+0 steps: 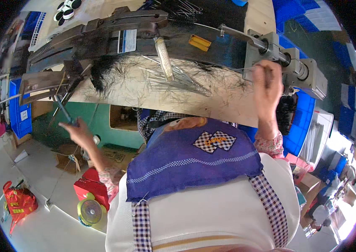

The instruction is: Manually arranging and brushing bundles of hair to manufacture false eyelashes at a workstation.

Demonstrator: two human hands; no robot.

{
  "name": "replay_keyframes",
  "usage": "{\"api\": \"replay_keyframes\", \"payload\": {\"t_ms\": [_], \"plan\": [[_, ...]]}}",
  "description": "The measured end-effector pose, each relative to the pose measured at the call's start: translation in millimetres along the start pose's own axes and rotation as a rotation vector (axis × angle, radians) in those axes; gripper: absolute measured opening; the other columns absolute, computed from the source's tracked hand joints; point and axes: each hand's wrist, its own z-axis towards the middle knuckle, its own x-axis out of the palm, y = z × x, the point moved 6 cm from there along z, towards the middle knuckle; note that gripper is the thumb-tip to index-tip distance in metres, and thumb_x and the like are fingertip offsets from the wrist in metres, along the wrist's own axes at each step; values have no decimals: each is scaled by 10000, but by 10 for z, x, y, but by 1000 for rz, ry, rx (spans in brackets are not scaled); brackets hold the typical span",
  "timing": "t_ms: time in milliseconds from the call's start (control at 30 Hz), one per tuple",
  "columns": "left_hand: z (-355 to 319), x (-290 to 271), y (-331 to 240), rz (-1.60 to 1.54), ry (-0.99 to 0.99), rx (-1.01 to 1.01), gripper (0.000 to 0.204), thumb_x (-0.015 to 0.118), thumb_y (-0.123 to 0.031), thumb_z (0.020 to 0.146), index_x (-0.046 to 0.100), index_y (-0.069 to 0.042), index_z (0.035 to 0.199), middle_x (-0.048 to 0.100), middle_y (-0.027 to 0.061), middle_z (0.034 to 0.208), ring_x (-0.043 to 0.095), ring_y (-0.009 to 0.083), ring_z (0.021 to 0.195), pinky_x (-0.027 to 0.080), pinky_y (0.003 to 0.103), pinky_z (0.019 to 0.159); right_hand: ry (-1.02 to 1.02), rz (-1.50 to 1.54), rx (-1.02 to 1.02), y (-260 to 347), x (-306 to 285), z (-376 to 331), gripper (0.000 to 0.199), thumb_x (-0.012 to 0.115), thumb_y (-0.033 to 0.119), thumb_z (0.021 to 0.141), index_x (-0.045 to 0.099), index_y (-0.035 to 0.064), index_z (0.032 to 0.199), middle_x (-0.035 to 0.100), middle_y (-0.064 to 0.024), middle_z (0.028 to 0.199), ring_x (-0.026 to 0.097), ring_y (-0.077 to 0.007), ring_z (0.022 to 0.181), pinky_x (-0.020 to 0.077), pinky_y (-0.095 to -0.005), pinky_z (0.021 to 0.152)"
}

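At the left, my left hand point(80, 133) is closed round the lower end of a blue-grey lever point(63, 108) hanging from the machine. My right hand point(267, 90) is raised in front of a motor-driven spindle unit point(276, 52); its fingers are curled together and blurred. A thin line shows by those fingertips, but whether they grip it is unclear. Between my hands, a pile of thin metal wires point(178, 82) lies on the wooden bench top point(228, 107). A tape-wrapped handle point(163, 59) reaches over the wires. Left of them is a clump of black bristles point(102, 72), with loose bristles scattered about.
A long dark metal machine point(102, 31) spans the bench behind the wires. A yellow block point(200, 43) and several twisted wire pieces point(188, 7) lie beyond. Blue bins point(302, 124) stand right, below bench height. A green fan point(90, 211) and red bag point(19, 201) are at lower left.
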Motion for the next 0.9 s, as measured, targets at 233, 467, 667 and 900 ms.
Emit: {"api": "replay_keyframes", "payload": {"t_ms": [233, 467, 667, 900], "plan": [[-1452, -281, -2530, -709, 444, 992, 661, 612, -203, 865, 294, 24, 1398, 303, 237, 1456, 274, 376, 1362, 215, 419, 1112, 234, 82, -103, 641, 168, 255, 117, 615, 72, 876, 578, 14, 971, 589, -57, 803, 564, -123, 698, 471, -253, 658], [-1547, 223, -2543, -825, 1245, 619, 220, 415, -205, 994, 499, -2, 1007, 521, 101, 1131, 573, 166, 808, 478, 308, 711, 267, 37, -211, 942, 336, 540, 136, 571, 40, 895, 623, 50, 1021, 647, -115, 892, 652, -173, 747, 501, -289, 674], [-1749, 585, -2601, -1072, 1268, 287, 248, 435, -260, 1003, 535, -40, 947, 498, 34, 887, 484, 103, 625, 431, 233, 615, 289, -332, -620, 718, 528, 795, 191, 566, -4, 802, 614, 21, 985, 580, -111, 898, 587, -312, 859, 505, -372, 752], [-1780, 31, -3088, -1648, 1597, -157, 169, 476, -254, 980, 512, -97, 929, 455, -9, 764, 363, 48, 535, 295, 198, 452, 380, -572, -765, 742, 784, 747, 184, 589, 79, 756, 612, 38, 934, 570, -90, 859, 593, -269, 844, 512, -352, 724]]}}
